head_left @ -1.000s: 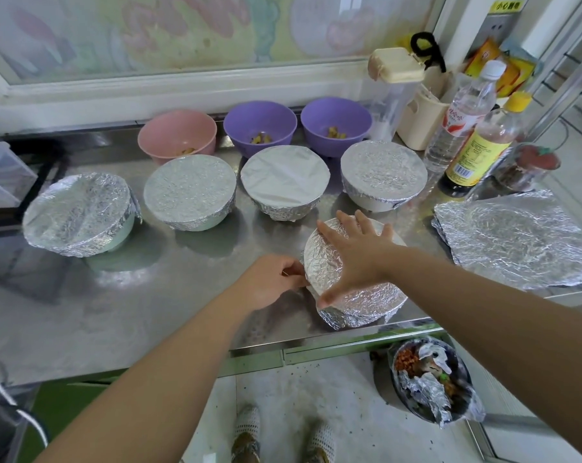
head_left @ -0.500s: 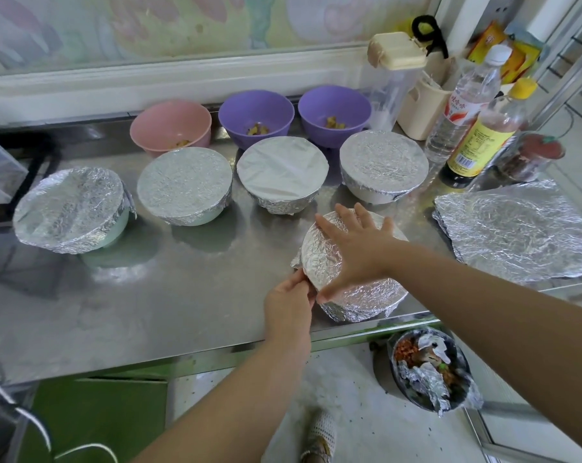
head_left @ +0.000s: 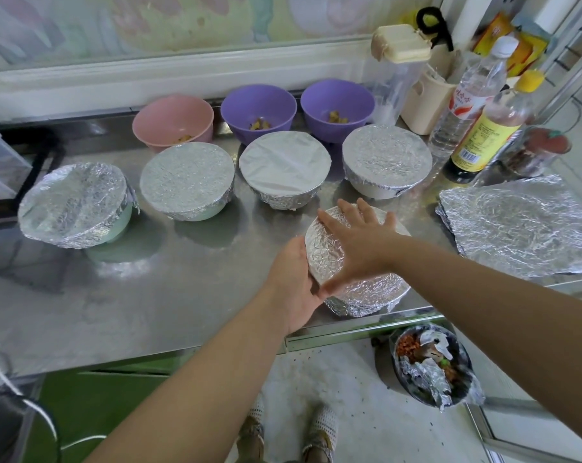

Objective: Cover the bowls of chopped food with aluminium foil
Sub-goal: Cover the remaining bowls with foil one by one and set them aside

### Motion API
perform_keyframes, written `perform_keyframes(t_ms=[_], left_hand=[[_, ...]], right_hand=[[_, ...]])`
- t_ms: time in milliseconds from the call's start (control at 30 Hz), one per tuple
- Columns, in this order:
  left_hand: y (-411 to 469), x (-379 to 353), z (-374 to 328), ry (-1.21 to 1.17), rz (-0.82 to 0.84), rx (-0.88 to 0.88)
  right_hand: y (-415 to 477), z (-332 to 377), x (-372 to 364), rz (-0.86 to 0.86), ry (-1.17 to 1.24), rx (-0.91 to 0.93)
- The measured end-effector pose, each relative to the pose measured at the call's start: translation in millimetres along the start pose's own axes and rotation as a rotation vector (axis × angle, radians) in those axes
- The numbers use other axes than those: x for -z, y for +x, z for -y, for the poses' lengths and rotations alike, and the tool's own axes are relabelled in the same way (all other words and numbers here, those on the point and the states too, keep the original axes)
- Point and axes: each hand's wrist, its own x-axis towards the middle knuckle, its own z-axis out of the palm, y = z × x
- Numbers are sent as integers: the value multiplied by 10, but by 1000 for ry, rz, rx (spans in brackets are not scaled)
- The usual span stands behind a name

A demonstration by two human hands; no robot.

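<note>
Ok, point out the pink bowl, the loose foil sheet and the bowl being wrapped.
pink bowl (head_left: 169,116): head view, inner wall.
loose foil sheet (head_left: 520,225): head view, middle of the sheet.
bowl being wrapped (head_left: 366,294): head view, foil-covered near side.
</note>
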Motion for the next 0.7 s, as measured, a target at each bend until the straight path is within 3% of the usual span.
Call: perform_keyframes(t_ms=[367, 700], left_hand=[[110, 91, -334, 37, 54, 218], [338, 60, -635, 316, 234, 366]], right_hand=[[-13, 2, 4, -1, 10, 7], [-28, 23, 7, -3, 7, 0]])
